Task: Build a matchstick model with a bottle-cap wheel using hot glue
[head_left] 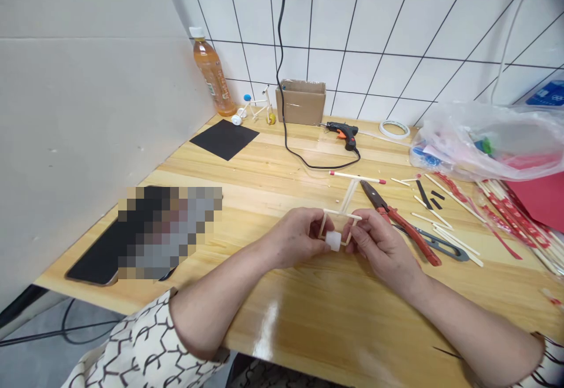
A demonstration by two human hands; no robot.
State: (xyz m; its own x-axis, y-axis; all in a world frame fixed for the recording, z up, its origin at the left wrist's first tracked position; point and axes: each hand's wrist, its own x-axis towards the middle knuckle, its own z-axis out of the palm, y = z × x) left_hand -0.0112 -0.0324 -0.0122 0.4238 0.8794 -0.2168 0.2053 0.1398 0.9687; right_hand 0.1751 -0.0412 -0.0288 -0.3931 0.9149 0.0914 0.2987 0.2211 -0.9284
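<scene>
- While a pale varnished wooden table (282, 329) filled the view, a white tiled wall (365, 35) with black grout lines rose behind it and a cardboard panel (88, 111) stood along its left side.
- A crumpled clear plastic bag (480, 141) lay at the far right, beside a bundle of red-printed paper wrappers (506, 217).
- Farther back stood a cardboard box (302, 103), an amber drink bottle (212, 73), a black hot glue gun (341, 133) with an orange trigger, and a small stick-built bicycle model (255, 106).
- Red-handled pliers (414, 238) and loose wooden sticks (434, 211) lay right of the hands.
- The left hand (295, 238) and right hand (381, 253) were held together above the table, both closed in a pinch on a pale stick frame (341, 214).
- A small white block (333, 241) sat at the frame's near end, between the hands; its soft-looking, squarish form was matte against the smooth sticks.
- The step in hand appeared to be fitting that block; the next move called for a steady hold on the joint.
</scene>
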